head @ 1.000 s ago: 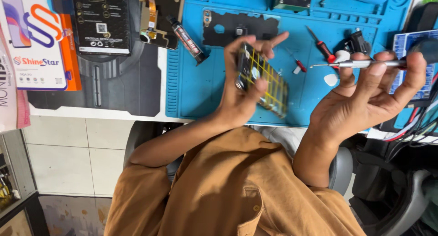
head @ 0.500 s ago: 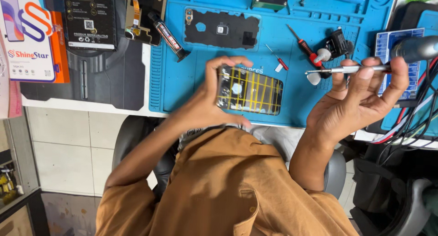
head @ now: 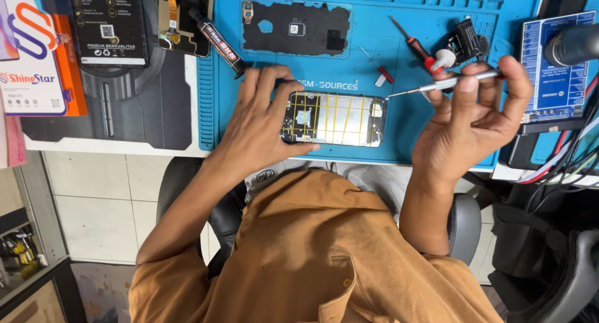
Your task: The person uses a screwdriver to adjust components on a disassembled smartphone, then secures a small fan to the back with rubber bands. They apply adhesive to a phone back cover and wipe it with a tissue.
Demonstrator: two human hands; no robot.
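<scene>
Laying the opened phone flat on the blue repair mat is the big change here: a second ago the left hand had it tilted up off the mat, now it sits level near the mat's front edge with its yellow-striped inside facing up. Left-hand grip is spread, fingers draped over the phone's left end and thumb tucked along its near side, pressing it down. The right hand has stayed lifted off to the right, grip pinching a thin silver screwdriver between thumb and fingers, tip pointing at the phone's top right corner but apart from it. Room-wise, there's bare mat between the phone and the black back cover further up. A red-handled screwdriver and a small red-tipped tool lie up right of the phone, a black glue tube crosses the mat's left edge. Phone's near side sits close to the tabletop edge
</scene>
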